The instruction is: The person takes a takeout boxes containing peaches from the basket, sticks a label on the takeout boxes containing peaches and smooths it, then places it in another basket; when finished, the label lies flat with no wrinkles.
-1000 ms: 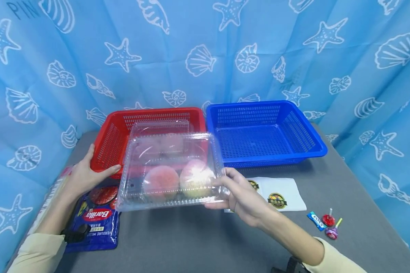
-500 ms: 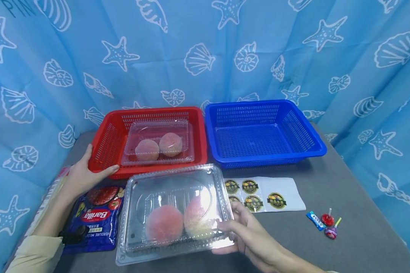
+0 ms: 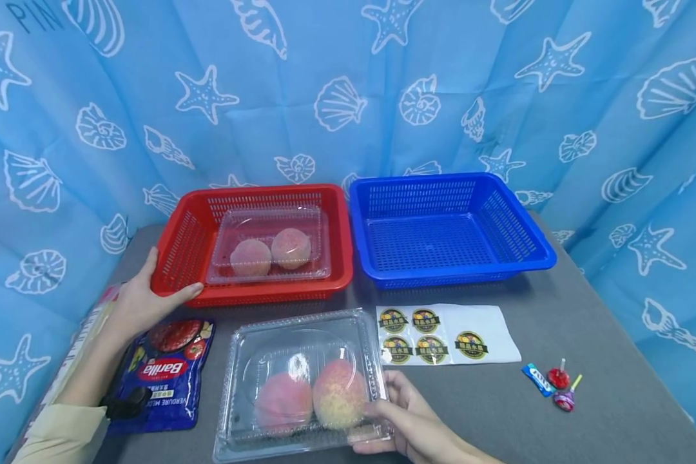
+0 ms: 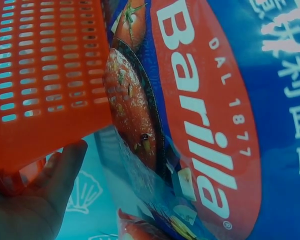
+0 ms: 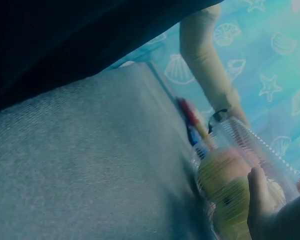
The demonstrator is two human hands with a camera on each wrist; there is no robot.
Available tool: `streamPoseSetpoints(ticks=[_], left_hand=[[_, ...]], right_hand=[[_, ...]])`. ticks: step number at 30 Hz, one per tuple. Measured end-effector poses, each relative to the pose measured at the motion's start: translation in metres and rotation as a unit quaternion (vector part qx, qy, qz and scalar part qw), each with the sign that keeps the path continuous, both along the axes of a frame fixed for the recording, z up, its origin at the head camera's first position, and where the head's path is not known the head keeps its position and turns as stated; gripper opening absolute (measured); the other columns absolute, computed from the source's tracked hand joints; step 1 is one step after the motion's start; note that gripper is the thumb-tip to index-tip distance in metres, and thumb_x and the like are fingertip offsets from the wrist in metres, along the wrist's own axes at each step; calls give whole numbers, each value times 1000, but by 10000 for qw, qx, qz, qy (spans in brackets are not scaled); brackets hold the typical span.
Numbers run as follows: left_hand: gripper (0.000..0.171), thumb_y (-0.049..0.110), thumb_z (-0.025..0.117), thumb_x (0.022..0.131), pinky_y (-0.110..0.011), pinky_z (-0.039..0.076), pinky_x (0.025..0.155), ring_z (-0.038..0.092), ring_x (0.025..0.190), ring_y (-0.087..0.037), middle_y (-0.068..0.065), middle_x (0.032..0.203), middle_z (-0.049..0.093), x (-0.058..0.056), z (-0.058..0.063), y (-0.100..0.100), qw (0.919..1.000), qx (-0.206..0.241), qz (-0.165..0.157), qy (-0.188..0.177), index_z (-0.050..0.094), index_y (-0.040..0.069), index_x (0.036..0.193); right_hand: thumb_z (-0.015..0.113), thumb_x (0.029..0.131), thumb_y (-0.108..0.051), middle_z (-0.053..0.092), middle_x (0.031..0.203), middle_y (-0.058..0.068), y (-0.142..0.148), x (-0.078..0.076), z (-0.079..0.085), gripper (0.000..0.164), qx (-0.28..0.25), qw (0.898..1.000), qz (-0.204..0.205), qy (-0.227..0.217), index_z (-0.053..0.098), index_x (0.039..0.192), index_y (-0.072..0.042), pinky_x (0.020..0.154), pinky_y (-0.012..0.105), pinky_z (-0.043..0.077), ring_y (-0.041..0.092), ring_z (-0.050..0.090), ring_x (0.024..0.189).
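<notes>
My right hand [image 3: 412, 422] pinches the right edge of a clear plastic clamshell box [image 3: 301, 332], thumb on top. Inside it lie two pinkish peaches [image 3: 284, 403], the right one yellower. In the right wrist view the thumb [image 5: 259, 197] lies along the box close to the fruit. At the left, my left hand [image 3: 142, 303] holds the front left corner of a red plastic basket [image 3: 267, 294], and its fingers meet the rim in the left wrist view. A second clear box [image 3: 269, 219] with two peaches [image 3: 251, 256] sits in that basket.
A blue basket [image 3: 449, 269] stands right of the red one. A sheet of round stickers [image 3: 487, 328] lies before it, with a blue-wrapped candy [image 3: 537, 379] and two lollipops [image 3: 564, 399] farther right. Under my left arm lies a blue Barilla pouch [image 3: 176, 406].
The box in my right hand has come from in front of the red basket toward me and slightly right, uncovering the box inside the basket. My left hand stays at the basket corner.
</notes>
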State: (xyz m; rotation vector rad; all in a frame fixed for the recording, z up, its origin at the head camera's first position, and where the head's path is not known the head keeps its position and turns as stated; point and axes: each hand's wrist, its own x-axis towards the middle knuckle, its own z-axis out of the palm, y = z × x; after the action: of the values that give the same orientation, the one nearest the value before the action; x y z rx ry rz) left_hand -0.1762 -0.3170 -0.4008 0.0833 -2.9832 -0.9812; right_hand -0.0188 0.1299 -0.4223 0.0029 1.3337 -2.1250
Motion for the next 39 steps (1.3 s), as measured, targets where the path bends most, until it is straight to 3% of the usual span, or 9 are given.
streamPoseSetpoints(ticks=[4, 10, 19, 25, 30, 35, 39], left_hand=[[122, 64, 69, 87, -70, 52, 94, 50, 125, -53, -36, 149, 41, 0, 1, 1, 10000, 30, 12, -6, -13, 13, 163], [122, 62, 70, 87, -70, 49, 95, 51, 125, -53, -38, 148, 41, 0, -2, 1, 10000, -12, 57, 20, -12, 12, 163], [119, 58, 72, 88, -71, 50, 93, 51, 122, -52, -38, 148, 42, 2, -2, 3, 9997, 78, 52, 232, -6, 11, 164], [115, 55, 72, 88, -71, 47, 94, 49, 123, -51, -36, 150, 40, 5, -2, 4, 9989, 168, 170, 394, 0, 11, 165], [111, 56, 72, 87, -67, 47, 88, 46, 120, -49, -34, 144, 43, 9, -2, 6, 9981, 5, 297, 537, 8, 10, 165], [103, 54, 69, 90, -74, 43, 90, 37, 129, -51, -33, 153, 31, 19, 1, 13, 9959, -205, 277, 832, 13, 10, 165], [95, 48, 70, 91, -81, 31, 101, 21, 144, -54, -29, 165, 16, 31, 7, 25, 9904, -307, 337, 1303, 20, 12, 164]], right_hand=[[54, 97, -5, 59, 126, 15, -2, -2, -2, 57, 25, 10000, -43, -20, 16, 138, 0, 86, 49, 62, 34, 75, 94], [55, 98, -8, 55, 128, 9, -6, -6, -2, 60, 239, 9995, -209, -81, 15, 141, 0, 91, 51, 60, 24, 70, 106], [59, 100, -15, 47, 138, 18, -7, -12, -4, 67, 529, 9983, -236, -42, 14, 147, -2, 93, 49, 60, 24, 69, 110], [61, 101, -20, 47, 145, 24, -4, -12, -4, 66, 918, 9956, -110, 124, 17, 145, -1, 88, 46, 62, 26, 72, 103], [63, 102, -26, 30, 157, 33, 6, -13, -2, 70, 1301, 9910, 65, 319, 18, 149, -1, 82, 44, 64, 30, 74, 91], [64, 101, -25, 26, 155, 35, 20, -14, 3, 74, 1642, 9850, 47, 536, 17, 153, -3, 76, 39, 65, 26, 72, 81], [66, 100, -22, 31, 151, 35, 31, -16, 7, 72, 2031, 9751, -18, 889, 21, 152, -3, 69, 37, 64, 24, 71, 78]])
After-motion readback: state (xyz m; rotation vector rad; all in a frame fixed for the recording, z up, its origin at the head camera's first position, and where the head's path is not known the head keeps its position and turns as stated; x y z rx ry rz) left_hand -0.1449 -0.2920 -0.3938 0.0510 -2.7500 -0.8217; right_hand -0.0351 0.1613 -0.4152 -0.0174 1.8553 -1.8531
